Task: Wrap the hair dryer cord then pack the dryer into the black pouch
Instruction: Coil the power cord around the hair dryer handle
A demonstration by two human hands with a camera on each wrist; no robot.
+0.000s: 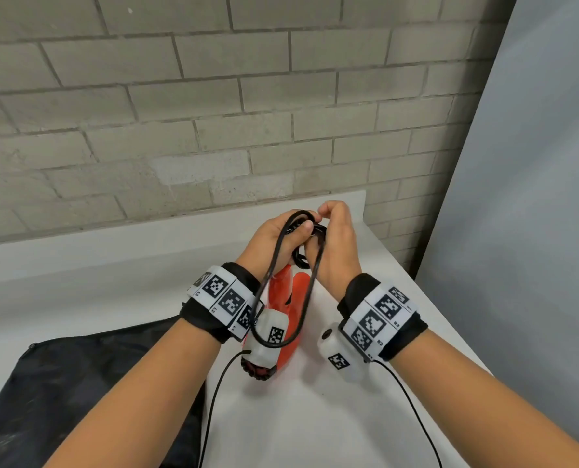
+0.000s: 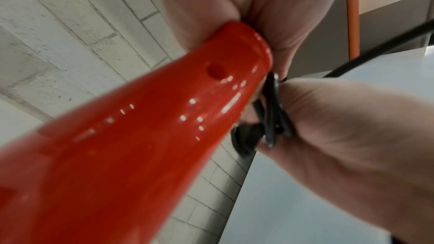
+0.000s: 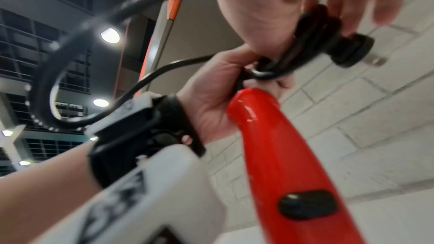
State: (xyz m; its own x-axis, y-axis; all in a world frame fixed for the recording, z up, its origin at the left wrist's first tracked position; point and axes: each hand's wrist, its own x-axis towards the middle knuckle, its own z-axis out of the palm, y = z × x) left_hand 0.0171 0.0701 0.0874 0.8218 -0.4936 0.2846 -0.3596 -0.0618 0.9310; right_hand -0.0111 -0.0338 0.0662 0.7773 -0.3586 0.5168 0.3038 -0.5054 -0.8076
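I note the black pouch (image 1: 78,383) lying flat on the tabletop (image 1: 315,417), far left, nearest my left arm. My left hand (image 1: 274,241) clenches the red hair dryer (image 1: 290,315) at its handle end, long axis running from the grip back toward me. My right hand (image 1: 335,244) pinches the bundled cord (image 1: 290,278) beside it, one loop hanging slack.

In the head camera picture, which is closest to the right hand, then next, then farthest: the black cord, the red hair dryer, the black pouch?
1. Black cord: gripped in the right hand itself, at the top.
2. Red hair dryer: just below, between the wrists.
3. Black pouch: farthest, lying on the table at lower left.
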